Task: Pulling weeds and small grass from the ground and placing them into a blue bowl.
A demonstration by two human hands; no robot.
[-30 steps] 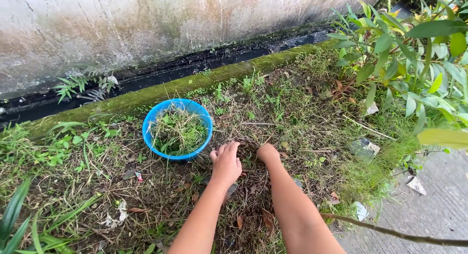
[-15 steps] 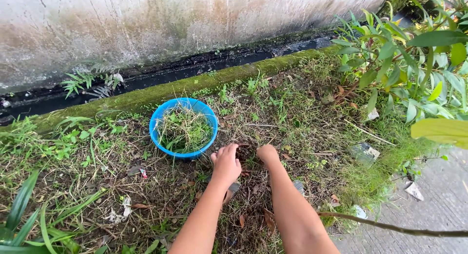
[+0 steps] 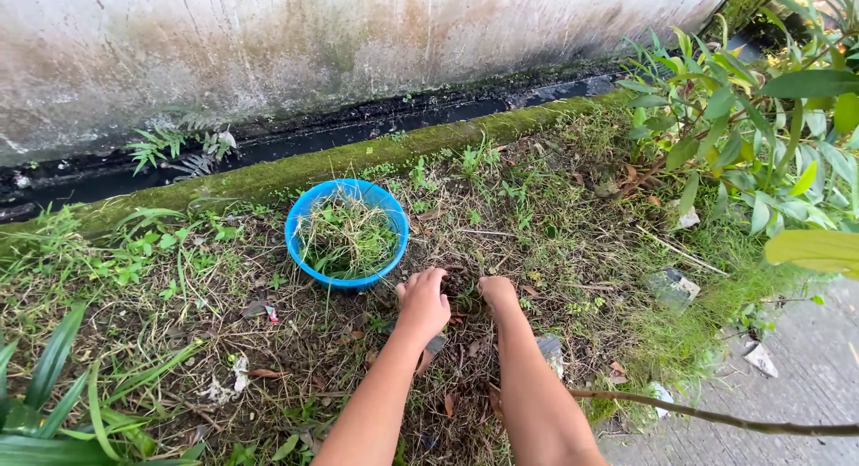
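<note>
Your left hand (image 3: pixel 422 305) and right hand (image 3: pixel 497 292) press down side by side into a dark clump of roots and dry grass (image 3: pixel 456 282) on the ground, the fingers curled into it, though you cannot tell what they grip. The clump lies just beside the blue bowl (image 3: pixel 301 249), which holds pulled green weeds (image 3: pixel 347 238) and stands near the mossy kerb (image 3: pixel 340 162).

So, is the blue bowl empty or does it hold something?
Not empty: the blue bowl stands upright on the ground, holding green weeds nearly up to its rim.
</note>
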